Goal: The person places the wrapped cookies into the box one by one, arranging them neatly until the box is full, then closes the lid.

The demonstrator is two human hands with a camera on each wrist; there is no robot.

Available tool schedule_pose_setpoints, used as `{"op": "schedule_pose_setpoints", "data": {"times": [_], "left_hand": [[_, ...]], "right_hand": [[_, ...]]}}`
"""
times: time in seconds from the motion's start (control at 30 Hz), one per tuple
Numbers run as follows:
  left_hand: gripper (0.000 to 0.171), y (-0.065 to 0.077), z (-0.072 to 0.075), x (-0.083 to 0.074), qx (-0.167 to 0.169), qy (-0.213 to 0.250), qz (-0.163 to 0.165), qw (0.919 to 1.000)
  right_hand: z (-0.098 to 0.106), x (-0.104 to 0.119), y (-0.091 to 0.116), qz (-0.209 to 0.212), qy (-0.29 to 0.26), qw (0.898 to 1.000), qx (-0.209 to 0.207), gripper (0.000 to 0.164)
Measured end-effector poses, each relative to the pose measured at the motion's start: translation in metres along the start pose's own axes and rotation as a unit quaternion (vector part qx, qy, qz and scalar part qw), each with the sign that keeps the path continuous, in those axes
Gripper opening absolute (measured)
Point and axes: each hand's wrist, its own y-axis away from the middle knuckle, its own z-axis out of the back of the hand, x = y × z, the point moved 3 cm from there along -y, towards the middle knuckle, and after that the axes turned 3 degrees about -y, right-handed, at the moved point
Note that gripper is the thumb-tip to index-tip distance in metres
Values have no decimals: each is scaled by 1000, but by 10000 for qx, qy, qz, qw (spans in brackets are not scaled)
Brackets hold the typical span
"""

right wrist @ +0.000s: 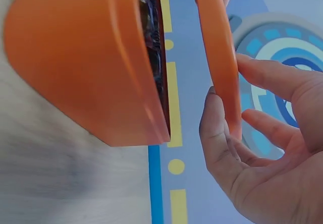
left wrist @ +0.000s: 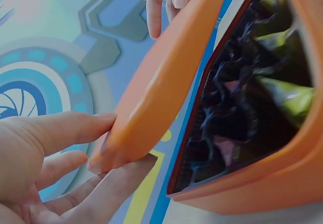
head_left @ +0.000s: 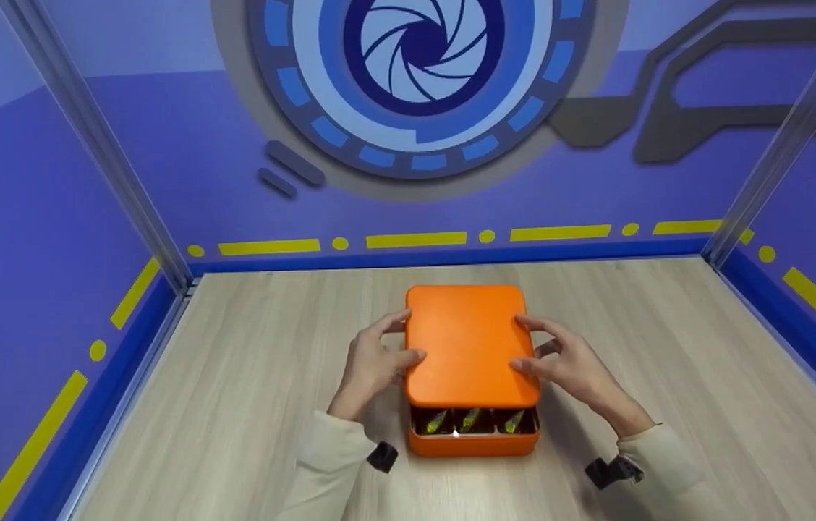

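Both hands hold an orange lid (head_left: pixel 472 344) above an orange box (head_left: pixel 473 444). My left hand (head_left: pixel 373 359) grips the lid's left edge, thumb on top; my right hand (head_left: pixel 573 362) grips the right edge the same way. In both wrist views a gap separates the lid (left wrist: pixel 161 77) from the box (right wrist: pixel 75 67). Inside the box is a dark divided tray (left wrist: pixel 222 108) with yellow-green wrapped pieces (left wrist: pixel 290 98) in its compartments. From the head, three of these pieces show at the near side; the lid covers the rest.
The box stands on a light wood-grain table (head_left: pixel 270 376). Blue-purple printed panels (head_left: pixel 184 159) rise at the back and both sides, joined by metal corner posts (head_left: pixel 100 145). A small black device (head_left: pixel 607 472) sits on each wrist, over pale sleeves (head_left: pixel 328 463).
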Motion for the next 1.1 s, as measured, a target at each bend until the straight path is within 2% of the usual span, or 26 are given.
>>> {"op": "schedule_pose_setpoints", "data": {"times": [0.23, 0.5, 1.1], "left_hand": [[64, 19, -5, 6, -45, -173, -137, 9997], [63, 31, -11, 15, -157, -384, 0, 9991], [61, 34, -14, 27, -267, -790, -252, 9962]], "right_hand": [[-5, -2, 13, -92, -123, 9998, 142, 70], [-11, -10, 21, -276, -208, 9992, 180, 71], [-13, -15, 24, -175, 133, 9996, 149, 67]]}}
